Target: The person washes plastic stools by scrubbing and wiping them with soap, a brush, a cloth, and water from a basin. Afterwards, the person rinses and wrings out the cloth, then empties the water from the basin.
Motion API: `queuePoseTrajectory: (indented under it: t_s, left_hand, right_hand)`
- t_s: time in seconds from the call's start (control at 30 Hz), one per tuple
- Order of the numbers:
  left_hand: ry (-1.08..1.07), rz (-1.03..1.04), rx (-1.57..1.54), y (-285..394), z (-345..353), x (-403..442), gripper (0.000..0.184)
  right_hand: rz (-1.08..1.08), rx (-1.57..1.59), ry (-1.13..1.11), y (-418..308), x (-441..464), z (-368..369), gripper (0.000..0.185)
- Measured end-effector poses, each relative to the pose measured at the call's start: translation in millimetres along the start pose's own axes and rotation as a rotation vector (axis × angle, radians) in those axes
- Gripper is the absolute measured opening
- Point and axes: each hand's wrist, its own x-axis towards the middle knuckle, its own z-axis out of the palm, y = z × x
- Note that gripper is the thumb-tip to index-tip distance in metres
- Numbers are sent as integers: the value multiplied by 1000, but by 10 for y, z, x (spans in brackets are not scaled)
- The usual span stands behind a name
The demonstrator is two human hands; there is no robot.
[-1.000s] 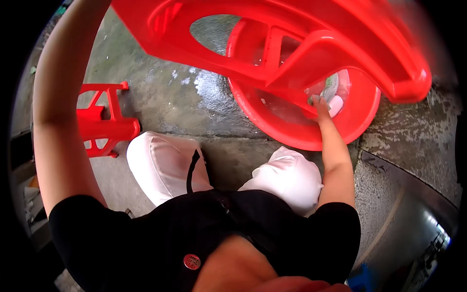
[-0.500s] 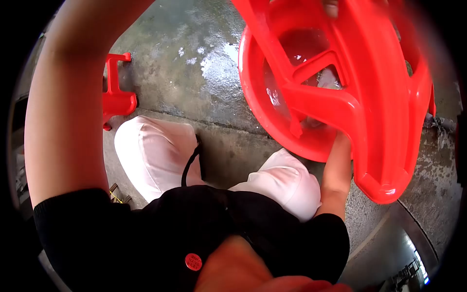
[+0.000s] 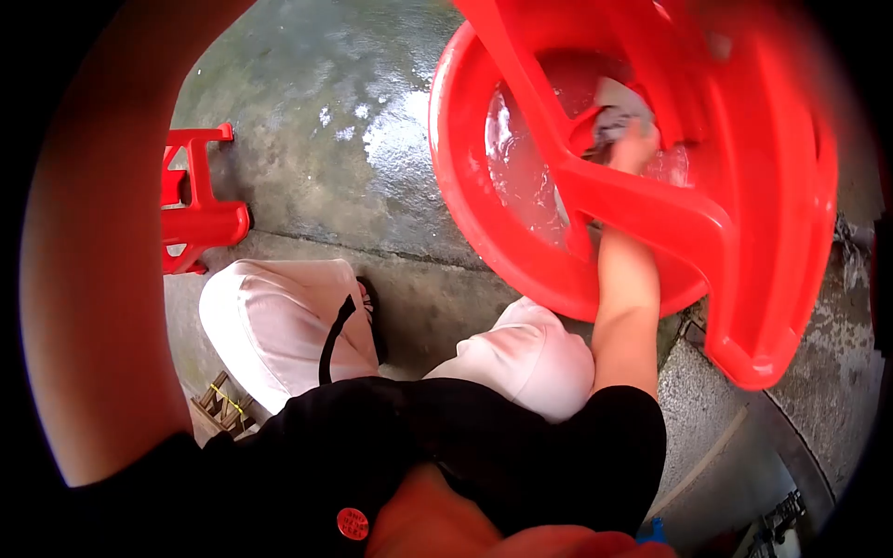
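Note:
A large red plastic stool point(image 3: 763, 214) is held tilted above a red basin point(image 3: 460, 149) with water in it. My left arm reaches up past the top edge. Of my left hand point(image 3: 719, 45) only a blurred fingertip shows against the stool, and the rest is hidden or out of frame. Inside the basin, between the stool's legs, my right hand point(image 3: 636, 147) is closed on a wet greyish-white cloth point(image 3: 614, 110), touching the inner side of a stool part. My right forearm passes under a stool leg.
Another, smaller red stool point(image 3: 203, 200) is on the wet concrete floor point(image 3: 326, 158) at the left. My knees in white trousers point(image 3: 288, 316) are below the basin. A small wooden item with yellow string point(image 3: 221, 405) lies at the lower left.
The large stool has swung right and tilted more upright. My right hand, hidden by the stool half a second ago, has come up with the cloth and shows between its legs.

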Motion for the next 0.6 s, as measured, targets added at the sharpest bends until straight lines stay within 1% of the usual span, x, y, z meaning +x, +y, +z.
queuePoseTrajectory:
  t_s: [0.03,0.07,0.1,0.13,0.2,0.27,0.3,0.4,0.47,0.5,0.6]
  left_hand:
    - [-6,-9,9,-31,-15,0,82]
    - [-12,-18,16,-54,-24,1,82]
    - [-18,-27,18,-72,-12,10,82]
    - [-23,-30,23,-82,-7,34,82]
    - [-27,-30,42,-97,-15,102,82]
    - [-52,-26,42,-88,33,164,82]
    - [-64,-21,41,-86,57,205,82]
    - [-63,-3,28,-75,76,255,82]
    - [-42,19,25,-57,49,303,81]
    - [-39,24,19,-55,63,310,81]
    - [-51,20,-27,-16,204,356,81]
  right_hand:
    - [271,802,-15,132,207,-9,22]
    - [577,1091,81,-20,390,-113,18]
    - [380,1008,170,-171,447,-192,22]
    - [260,992,226,-276,517,-207,28]
    - [194,744,-108,2,718,-104,41]
    - [-342,-444,-237,385,730,169,55]
    - [-197,-287,-310,79,501,126,63]
    - [-172,-194,-348,-288,0,19,63]
    - [60,-54,-389,-290,-232,-47,65]
    - [-76,-40,-453,-208,-331,-95,65]
    - [-46,158,-616,-150,-474,-416,64]
